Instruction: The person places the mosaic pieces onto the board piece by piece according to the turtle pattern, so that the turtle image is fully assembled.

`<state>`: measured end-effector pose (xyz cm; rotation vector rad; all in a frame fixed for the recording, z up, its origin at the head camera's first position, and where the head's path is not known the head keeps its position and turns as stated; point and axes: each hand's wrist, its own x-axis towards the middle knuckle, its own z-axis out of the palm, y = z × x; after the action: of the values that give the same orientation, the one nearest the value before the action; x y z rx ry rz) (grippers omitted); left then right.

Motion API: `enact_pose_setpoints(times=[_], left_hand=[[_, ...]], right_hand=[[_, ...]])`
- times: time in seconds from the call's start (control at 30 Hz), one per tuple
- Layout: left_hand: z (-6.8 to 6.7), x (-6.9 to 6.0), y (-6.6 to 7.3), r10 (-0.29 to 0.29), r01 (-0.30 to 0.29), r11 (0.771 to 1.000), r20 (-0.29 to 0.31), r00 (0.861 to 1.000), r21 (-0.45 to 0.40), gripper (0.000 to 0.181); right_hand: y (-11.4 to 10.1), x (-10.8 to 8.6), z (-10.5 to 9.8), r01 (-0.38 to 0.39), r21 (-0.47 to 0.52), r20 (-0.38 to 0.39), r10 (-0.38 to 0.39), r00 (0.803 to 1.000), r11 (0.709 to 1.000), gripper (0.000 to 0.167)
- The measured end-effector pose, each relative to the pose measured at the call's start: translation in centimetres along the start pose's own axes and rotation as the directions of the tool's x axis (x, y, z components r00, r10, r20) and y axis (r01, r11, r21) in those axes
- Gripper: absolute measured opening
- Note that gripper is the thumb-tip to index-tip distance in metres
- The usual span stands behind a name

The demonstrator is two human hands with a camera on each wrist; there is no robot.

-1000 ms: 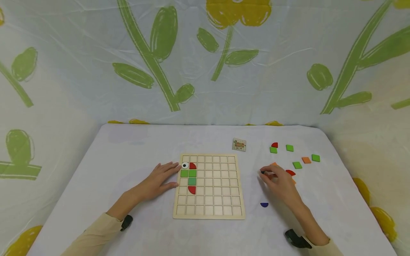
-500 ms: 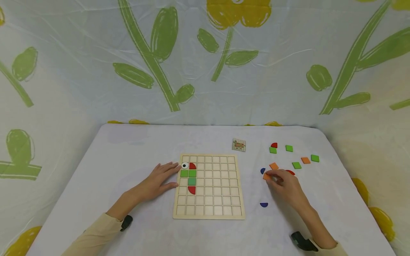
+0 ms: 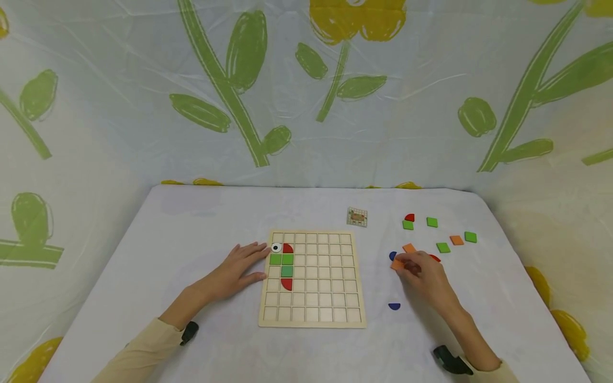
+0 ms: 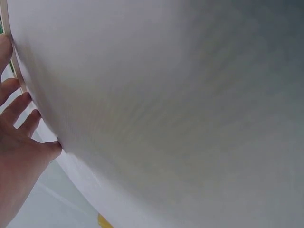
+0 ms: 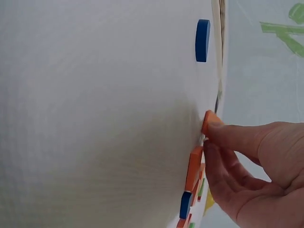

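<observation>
My right hand [image 3: 422,272] pinches an orange square tile [image 3: 397,264] between thumb and fingers, low over the table; the same tile [image 5: 208,121] shows at the fingertips in the right wrist view. Just behind it lies a blue piece [image 3: 392,256], partly hidden, and another orange tile [image 3: 409,248]. A blue half-round piece [image 3: 394,306] is nearer the front. My left hand [image 3: 237,271] rests with spread fingers against the left edge of a wooden grid board [image 3: 318,324]. On the board sit an eye tile [image 3: 276,248], red quarter-rounds [image 3: 287,284] and green squares [image 3: 287,271].
Behind the board's right corner lies a small picture card [image 3: 357,217]. Loose green tiles [image 3: 443,248], an orange tile [image 3: 457,240] and red pieces [image 3: 409,217] are scattered at the right. A flowered cloth hangs behind the white table [image 3: 210,213].
My right hand has let go of the dark blue piece, which now lies on the table, and has taken an orange tile, shifting it slightly left. The left hand has stayed put.
</observation>
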<state>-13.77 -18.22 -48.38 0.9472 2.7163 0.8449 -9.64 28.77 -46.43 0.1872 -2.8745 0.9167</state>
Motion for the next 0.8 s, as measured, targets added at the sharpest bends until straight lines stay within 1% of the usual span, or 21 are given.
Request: enact_pose_setpoints(times=[0.17, 0.33, 0.43, 0.57, 0.63, 0.8], left_hand=[[0.1, -0.1, -0.1, -0.008, 0.008, 1.0, 0.004, 1.0, -0.002, 0.065], [0.0, -0.2, 0.0, -0.017, 0.017, 1.0, 0.013, 1.0, -0.001, 0.066], [0.0, -0.2, 0.0, -0.009, 0.009, 1.0, 0.008, 1.0, 0.003, 0.067], [0.0, -0.2, 0.0, 0.017, -0.017, 1.0, -0.019, 1.0, 0.013, 0.065], [-0.1, -0.2, 0.1, 0.017, -0.017, 1.0, -0.018, 1.0, 0.011, 0.065], [-0.1, -0.1, 0.0, 0.007, -0.007, 1.0, -0.007, 1.0, 0.011, 0.066]], right_hand=[[-0.1, 0.2, 0.0, -0.011, 0.045, 0.011, 0.01, 1.0, 0.999, 0.025], [-0.3, 0.5, 0.0, 0.033, 0.097, 0.014, -0.034, 0.999, 0.995, 0.021], [-0.8, 0.9, 0.1, 0.032, 0.119, 0.022, -0.035, 0.999, 0.992, 0.021], [-1.6, 1.5, 0.5, 0.015, 0.138, 0.035, -0.02, 0.999, 0.99, 0.021], [-2.0, 1.8, 0.7, 0.013, 0.146, 0.039, -0.019, 0.999, 0.989, 0.021], [-2.9, 2.7, 1.3, 0.061, 0.164, 0.032, -0.068, 0.997, 0.984, 0.021]])
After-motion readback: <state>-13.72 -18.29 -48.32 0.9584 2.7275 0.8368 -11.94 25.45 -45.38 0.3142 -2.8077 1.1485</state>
